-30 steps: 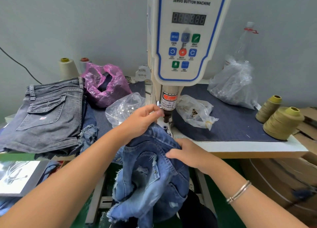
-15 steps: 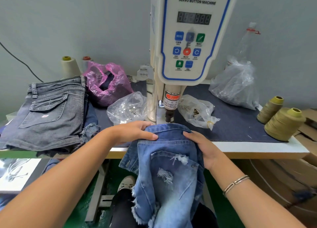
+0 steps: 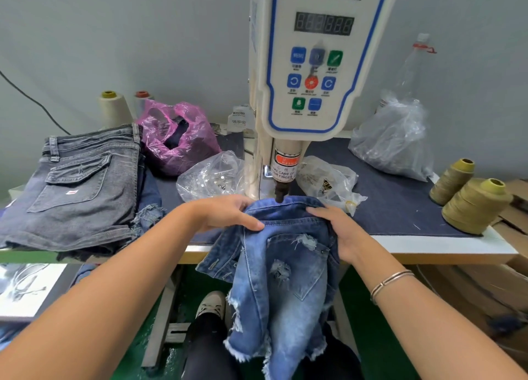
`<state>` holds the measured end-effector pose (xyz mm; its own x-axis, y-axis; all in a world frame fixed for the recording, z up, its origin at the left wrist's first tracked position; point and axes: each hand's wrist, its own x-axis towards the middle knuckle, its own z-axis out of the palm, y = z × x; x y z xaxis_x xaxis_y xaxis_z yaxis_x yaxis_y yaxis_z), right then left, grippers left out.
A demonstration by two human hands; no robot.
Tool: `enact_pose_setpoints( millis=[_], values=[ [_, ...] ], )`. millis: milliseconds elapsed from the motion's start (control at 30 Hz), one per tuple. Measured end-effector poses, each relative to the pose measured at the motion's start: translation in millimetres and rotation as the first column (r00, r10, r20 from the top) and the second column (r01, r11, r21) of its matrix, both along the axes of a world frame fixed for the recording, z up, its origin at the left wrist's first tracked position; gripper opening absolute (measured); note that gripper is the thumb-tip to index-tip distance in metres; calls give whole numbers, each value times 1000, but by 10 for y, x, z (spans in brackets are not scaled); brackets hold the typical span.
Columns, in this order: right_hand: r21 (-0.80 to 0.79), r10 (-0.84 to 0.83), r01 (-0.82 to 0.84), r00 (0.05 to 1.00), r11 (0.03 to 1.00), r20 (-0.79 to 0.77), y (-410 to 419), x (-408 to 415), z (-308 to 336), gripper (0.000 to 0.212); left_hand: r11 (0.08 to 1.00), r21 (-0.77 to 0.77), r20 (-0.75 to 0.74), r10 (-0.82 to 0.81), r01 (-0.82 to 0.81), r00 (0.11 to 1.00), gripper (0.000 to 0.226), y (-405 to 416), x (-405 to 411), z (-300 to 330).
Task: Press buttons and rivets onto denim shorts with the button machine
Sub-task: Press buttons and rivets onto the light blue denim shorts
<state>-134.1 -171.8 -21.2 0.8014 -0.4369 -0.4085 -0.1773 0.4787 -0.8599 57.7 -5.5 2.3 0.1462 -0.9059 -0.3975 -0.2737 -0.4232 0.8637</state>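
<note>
Blue distressed denim shorts point(image 3: 285, 279) hang off the table's front edge, their waistband lying under the dark punch point(image 3: 280, 192) of the white servo button machine point(image 3: 314, 65). My left hand point(image 3: 225, 212) grips the waistband on the left, thumb on top of the cloth. My right hand point(image 3: 340, 231) holds the waistband on the right, fingers curled over its edge. The punch tip sits right at the waistband's top edge between my hands.
A stack of grey denim shorts point(image 3: 77, 188) lies at the left. A pink bag point(image 3: 177, 136) and clear bags of hardware point(image 3: 211, 176) point(image 3: 328, 179) point(image 3: 391, 139) flank the machine. Olive thread cones point(image 3: 474, 205) stand at the right. My shoe point(image 3: 211, 305) is below the table.
The shorts went from bunched in my hands to spread flat with the waistband under the punch. Both hands moved apart to its two sides.
</note>
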Motion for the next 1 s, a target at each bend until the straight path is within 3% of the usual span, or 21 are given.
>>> enact_pose_setpoints(
  millis=[67,167,233,300,433,567,767,1000],
  values=[
    [58,133,-131,990,990,-42,-72,-75,53,45,998,-47,-43,38,-41,998,18,-16,40,1],
    [-135,318,-341,934,930,-164,-157,-92,139,50,993,-102,-151,51,-67,987,29,-48,79,27],
    [-177,246,-269,959,947,-144,-169,-57,181,45,988,-125,-207,64,-91,976,45,-111,77,35],
    [-123,137,-145,988,982,-69,-182,-30,166,39,989,-118,-212,62,-88,975,53,-180,65,43],
    [12,-6,6,1000,1000,-2,-152,-3,49,42,996,-53,-197,57,-69,979,45,-168,30,55],
    [87,-50,48,998,995,25,-97,-1,-39,38,994,-56,-159,88,-98,983,59,-82,40,-68],
    [104,-134,121,983,987,125,-93,132,-54,22,959,-178,-188,187,-221,964,52,-94,-18,-176],
    [145,-160,142,980,979,122,-128,111,-170,32,949,-216,-228,181,-231,957,49,-172,-18,-249]
  ],
)
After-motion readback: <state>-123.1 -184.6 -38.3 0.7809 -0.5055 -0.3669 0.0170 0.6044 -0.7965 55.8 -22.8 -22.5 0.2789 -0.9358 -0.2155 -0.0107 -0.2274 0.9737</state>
